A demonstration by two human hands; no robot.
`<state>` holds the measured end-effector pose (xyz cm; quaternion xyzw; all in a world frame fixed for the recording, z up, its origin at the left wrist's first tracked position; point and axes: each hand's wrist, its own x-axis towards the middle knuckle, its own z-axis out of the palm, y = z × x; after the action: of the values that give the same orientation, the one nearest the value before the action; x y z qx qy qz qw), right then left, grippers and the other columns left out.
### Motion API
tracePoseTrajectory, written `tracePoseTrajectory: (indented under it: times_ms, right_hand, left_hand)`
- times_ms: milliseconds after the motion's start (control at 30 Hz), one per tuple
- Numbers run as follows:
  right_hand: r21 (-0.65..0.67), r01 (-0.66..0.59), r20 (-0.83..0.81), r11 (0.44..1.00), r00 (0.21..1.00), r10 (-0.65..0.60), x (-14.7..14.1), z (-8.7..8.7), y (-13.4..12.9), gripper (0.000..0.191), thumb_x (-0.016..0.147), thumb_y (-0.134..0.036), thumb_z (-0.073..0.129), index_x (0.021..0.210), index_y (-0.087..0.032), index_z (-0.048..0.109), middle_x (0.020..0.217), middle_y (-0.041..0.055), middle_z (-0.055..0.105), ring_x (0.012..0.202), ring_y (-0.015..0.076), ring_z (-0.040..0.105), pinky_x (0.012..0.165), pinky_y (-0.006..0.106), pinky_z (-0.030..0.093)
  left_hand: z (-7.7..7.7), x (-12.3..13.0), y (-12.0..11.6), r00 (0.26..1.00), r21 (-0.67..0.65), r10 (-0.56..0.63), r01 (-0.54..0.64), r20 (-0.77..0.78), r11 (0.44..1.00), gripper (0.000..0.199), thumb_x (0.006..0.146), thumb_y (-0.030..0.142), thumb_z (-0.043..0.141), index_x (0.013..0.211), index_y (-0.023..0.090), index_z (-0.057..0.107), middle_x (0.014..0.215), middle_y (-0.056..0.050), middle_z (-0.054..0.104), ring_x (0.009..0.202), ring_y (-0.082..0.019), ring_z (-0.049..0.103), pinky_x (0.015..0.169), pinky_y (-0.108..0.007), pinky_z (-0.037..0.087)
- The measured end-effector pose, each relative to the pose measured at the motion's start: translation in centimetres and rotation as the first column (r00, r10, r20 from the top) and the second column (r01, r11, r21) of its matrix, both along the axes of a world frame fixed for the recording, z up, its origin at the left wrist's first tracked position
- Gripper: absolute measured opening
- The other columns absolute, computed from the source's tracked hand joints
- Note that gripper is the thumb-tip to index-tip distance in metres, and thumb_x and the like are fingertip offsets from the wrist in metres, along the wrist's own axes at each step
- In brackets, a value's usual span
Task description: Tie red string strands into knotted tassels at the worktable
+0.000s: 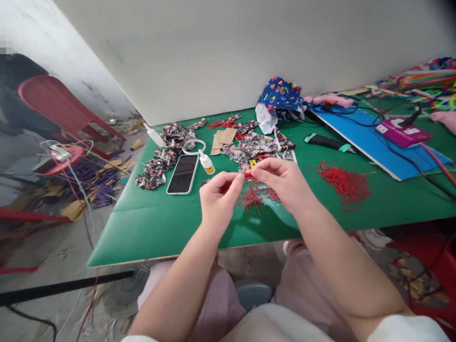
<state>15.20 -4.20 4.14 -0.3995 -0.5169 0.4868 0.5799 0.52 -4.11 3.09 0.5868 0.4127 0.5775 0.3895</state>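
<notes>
My left hand [218,197] and my right hand [283,180] meet over the green table, each with thumb and forefinger pinched. Between the fingertips a short piece of red cord [248,175] shows; its ends are hidden by the fingers. Loose red cords [253,197] lie in a tangle just below the hands. Behind the fingers are pliers [253,163] with yellow and red on them, partly covered. A small white bottle [207,164] with a yellow label stands beyond my left hand, near a phone [183,175] lying face up.
Dark floral fabric [162,161] and brown card pieces [228,136] lie farther back, with a white ring [194,147]. Rightward are another red cord pile [344,184], a black-and-teal utility knife [329,143], a blue board [399,166] and a purple box [402,133] among cables.
</notes>
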Motion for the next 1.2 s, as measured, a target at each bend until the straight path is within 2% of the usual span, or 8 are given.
tracePoseTrajectory:
  times_ms: [233,400,533,767,967,1200]
  right_hand:
    - [0.007,0.039,-0.032,0.999,0.999,-0.039,0.5,0.1,0.0,0.013,0.076,-0.034,0.066,0.073,-0.022,0.070,0.065,-0.0036,0.067,0.061,0.0055,0.060,0.062,0.018,0.048]
    - [0.016,-0.035,0.011,0.999,0.999,0.035,0.6,0.3,-0.2,0.006,0.075,-0.028,0.068,0.074,-0.022,0.069,0.068,-0.0046,0.067,0.064,0.0051,0.060,0.062,0.017,0.047]
    - [0.022,-0.039,0.068,0.999,0.997,0.037,0.7,0.3,-0.2,0.004,0.074,-0.026,0.068,0.073,-0.022,0.069,0.068,-0.0047,0.067,0.063,0.0050,0.058,0.061,0.017,0.046]
    - [-0.033,-0.086,0.124,0.996,0.988,0.090,0.9,0.2,-0.2,0.015,0.066,-0.027,0.074,0.077,-0.020,0.067,0.071,-0.0028,0.067,0.061,0.0082,0.059,0.057,0.021,0.047]
    - [0.035,0.031,0.087,0.999,0.996,-0.034,1.1,0.6,-0.3,0.019,0.078,-0.038,0.062,0.079,-0.021,0.070,0.072,-0.0004,0.069,0.068,0.0097,0.063,0.066,0.023,0.051]
    - [0.044,-0.099,0.182,0.994,0.979,0.090,1.4,1.2,-0.7,0.015,0.075,-0.035,0.066,0.082,-0.023,0.072,0.082,-0.0002,0.073,0.076,0.0119,0.066,0.071,0.023,0.052]
  left_hand:
    - [-0.1,-0.1,0.2,0.994,-0.059,-0.036,0.042,0.105,0.997,0.015,0.074,0.033,0.067,0.068,0.019,0.068,0.054,0.004,0.054,0.047,-0.005,0.038,0.048,-0.019,0.034]
    - [-0.1,0.0,0.1,0.998,-0.041,-0.031,0.034,0.061,0.999,0.014,0.074,0.031,0.067,0.069,0.019,0.068,0.055,0.004,0.055,0.047,-0.005,0.039,0.048,-0.019,0.035]
    - [-0.1,-0.1,0.0,0.999,-0.035,-0.023,0.024,0.023,0.999,0.014,0.075,0.031,0.066,0.069,0.018,0.068,0.056,0.003,0.056,0.048,-0.006,0.041,0.048,-0.019,0.036]
    - [0.0,0.0,0.0,1.000,-0.004,-0.013,0.013,0.000,1.000,0.012,0.075,0.028,0.065,0.069,0.018,0.067,0.058,0.003,0.058,0.052,-0.006,0.045,0.047,-0.018,0.036]
    - [0.1,-0.1,-0.2,0.996,0.005,-0.054,0.055,-0.064,0.998,0.013,0.075,0.027,0.064,0.068,0.017,0.066,0.059,0.002,0.059,0.052,-0.007,0.047,0.047,-0.019,0.037]
    - [0.3,-0.1,-0.3,0.981,0.023,-0.164,0.168,-0.104,0.986,0.012,0.077,0.024,0.063,0.067,0.018,0.066,0.060,0.003,0.059,0.054,-0.007,0.048,0.053,-0.020,0.039]
